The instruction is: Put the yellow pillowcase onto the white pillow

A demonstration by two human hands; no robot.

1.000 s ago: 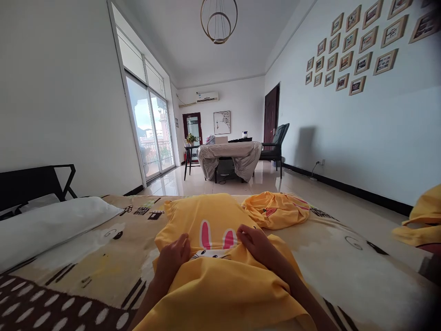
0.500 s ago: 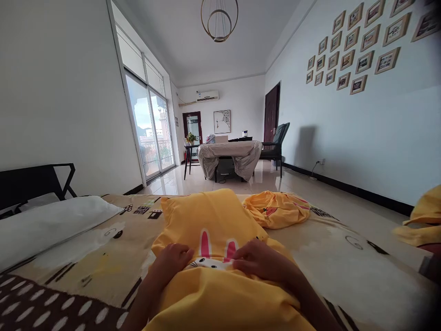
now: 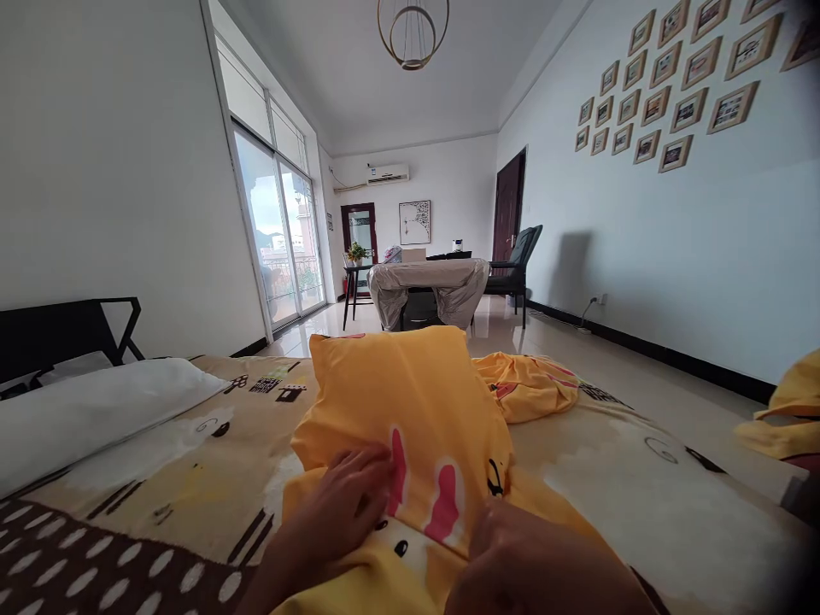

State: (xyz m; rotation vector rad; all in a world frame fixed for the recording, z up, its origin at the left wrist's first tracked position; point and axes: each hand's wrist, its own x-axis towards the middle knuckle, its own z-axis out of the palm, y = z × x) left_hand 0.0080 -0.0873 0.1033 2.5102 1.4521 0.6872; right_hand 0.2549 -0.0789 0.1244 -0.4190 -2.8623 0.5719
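A yellow pillowcase [image 3: 397,384] with a printed rabbit lies before me on the bed, its far end raised and filled out. My left hand [image 3: 352,504] is closed on the cloth beside the rabbit's left pink ear, fingers curled over it. On the other side of the print, my right hand [image 3: 506,547] is a fist around the fabric near the right ear. Loose folds hang between and below both hands, covering part of the rabbit's face. What fills the case is hidden inside it.
A crumpled yellow cloth [image 3: 531,389] lies just behind the pillowcase on the right. At the left is a white pillow [image 3: 108,418] on the patterned bedsheet [image 3: 256,444]. More yellow fabric [image 3: 791,410] shows at the right edge. Beyond the bed stands a covered table [image 3: 429,275].
The filled far end of the pillowcase has risen and shifted right. Both hands have moved right; the right hand is also lower and nearer. More of the rabbit's ears now shows.
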